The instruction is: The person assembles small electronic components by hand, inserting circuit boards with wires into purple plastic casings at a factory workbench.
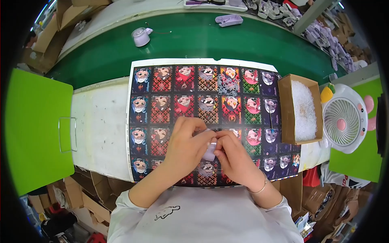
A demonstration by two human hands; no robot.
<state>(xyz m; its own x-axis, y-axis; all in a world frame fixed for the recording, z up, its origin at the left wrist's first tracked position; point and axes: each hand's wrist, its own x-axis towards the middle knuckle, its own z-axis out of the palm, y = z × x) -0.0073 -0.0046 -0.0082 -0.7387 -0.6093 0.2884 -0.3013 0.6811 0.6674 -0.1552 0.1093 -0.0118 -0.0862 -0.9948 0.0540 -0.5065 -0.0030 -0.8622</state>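
Over the middle of a printed sheet [162, 93] of cartoon cards, my two hands meet around a small lavender plastic part [209, 154]. My left hand [187, 139] is closed on it from the left, with the fingers curled over its top. From the other side, the bent fingers and thumb of my right hand [233, 156] pinch it near its upper end. Fingers hide much of the part, and whether a smaller piece is between them I cannot tell. Beyond my hands, a loose pile of small grey rings [229, 86] lies on the sheet.
An open cardboard box [285, 109] of small translucent pieces stands at the right, beside a white fan [344, 117]. On the green conveyor belt [182, 40] are a round lavender part [141, 37] with a wire and a lavender shell [229, 20]. Green panels [40, 129] flank the bench.
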